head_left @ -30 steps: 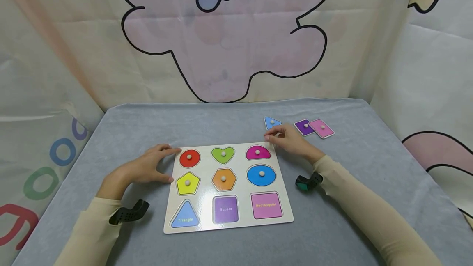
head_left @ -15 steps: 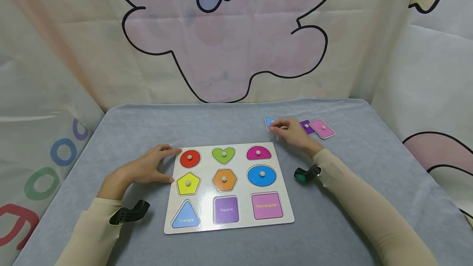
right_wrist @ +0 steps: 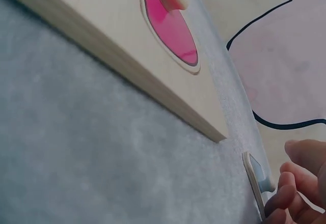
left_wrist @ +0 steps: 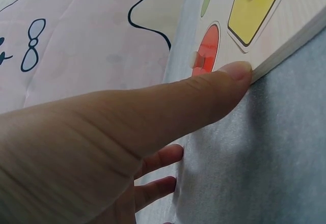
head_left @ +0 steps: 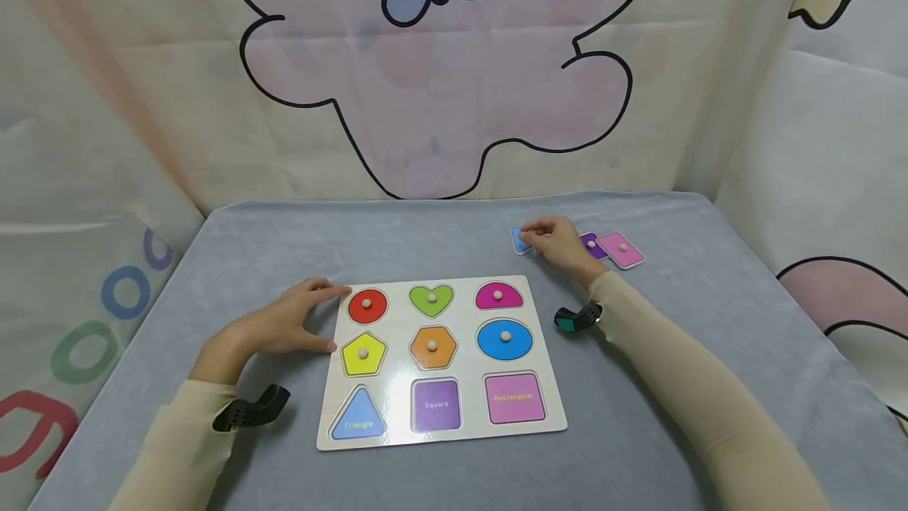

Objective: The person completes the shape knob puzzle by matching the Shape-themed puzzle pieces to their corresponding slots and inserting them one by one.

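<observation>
In the head view, a white shape puzzle board (head_left: 397, 393) lies on the grey cloth. My left hand (head_left: 273, 323) rests at its left edge with fingers and thumb spread; in the left wrist view the thumb (left_wrist: 232, 74) touches the board's edge. Over a blue triangle piece (head_left: 520, 242) behind the board hovers my right hand (head_left: 560, 247), covering part of it. Seen from the right wrist, that piece lies flat, its small knob (right_wrist: 267, 185) close beside the bent fingers (right_wrist: 286, 183); thumb and fingers are apart, and contact with the knob is unclear.
A purple square piece (head_left: 593, 246) and a pink rectangle piece (head_left: 621, 249) overlap right of the right hand. Knobbed pieces, such as the red circle (head_left: 367, 306) and blue oval (head_left: 504, 339), fill the board's upper rows. The front-row triangle, square and rectangle recesses show printed words.
My right hand has moved away from the board's far right corner, back and right, over the blue triangle piece. The left hand has stayed at the board.
</observation>
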Tool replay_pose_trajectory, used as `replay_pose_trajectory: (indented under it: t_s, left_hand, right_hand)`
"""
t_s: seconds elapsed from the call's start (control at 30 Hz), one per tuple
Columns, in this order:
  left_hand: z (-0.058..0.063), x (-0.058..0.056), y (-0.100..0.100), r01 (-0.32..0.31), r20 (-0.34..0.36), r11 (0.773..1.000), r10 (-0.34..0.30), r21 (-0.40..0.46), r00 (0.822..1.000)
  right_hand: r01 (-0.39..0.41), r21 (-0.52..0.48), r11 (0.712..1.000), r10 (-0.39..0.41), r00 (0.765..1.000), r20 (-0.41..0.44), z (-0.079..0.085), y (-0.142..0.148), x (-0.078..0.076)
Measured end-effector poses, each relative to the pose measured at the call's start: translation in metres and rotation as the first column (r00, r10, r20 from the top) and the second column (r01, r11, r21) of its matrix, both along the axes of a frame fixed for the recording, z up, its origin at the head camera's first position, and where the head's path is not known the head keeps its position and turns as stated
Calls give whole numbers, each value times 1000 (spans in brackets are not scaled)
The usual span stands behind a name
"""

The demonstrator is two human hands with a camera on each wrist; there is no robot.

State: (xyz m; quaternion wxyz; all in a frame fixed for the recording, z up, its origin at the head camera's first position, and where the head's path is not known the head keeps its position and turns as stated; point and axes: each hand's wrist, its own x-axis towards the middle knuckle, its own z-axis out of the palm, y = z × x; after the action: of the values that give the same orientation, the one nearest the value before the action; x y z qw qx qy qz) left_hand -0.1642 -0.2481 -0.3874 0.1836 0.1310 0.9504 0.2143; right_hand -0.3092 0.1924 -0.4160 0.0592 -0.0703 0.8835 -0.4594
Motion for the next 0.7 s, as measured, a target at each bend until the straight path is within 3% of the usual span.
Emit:
replay_pose_trajectory:
  t_s: [0.17, 0.4, 0.7]
  left_hand:
    - [2, -1, 3, 5, -1, 1000, -5, -1, 1000]
    - [3, -1, 3, -5, 5, 1000, 6, -6, 1000]
    - [2, 1, 4, -3, 7, 1000, 3, -13, 1000]
  right_hand:
    - [37, -24, 999, -37, 999, -16, -2, 3, -2]
    - [13, -9, 1000, -14, 998, -67, -9, 5, -9]
    - [-8, 5, 1000, 8, 999, -39, -11, 6, -8]
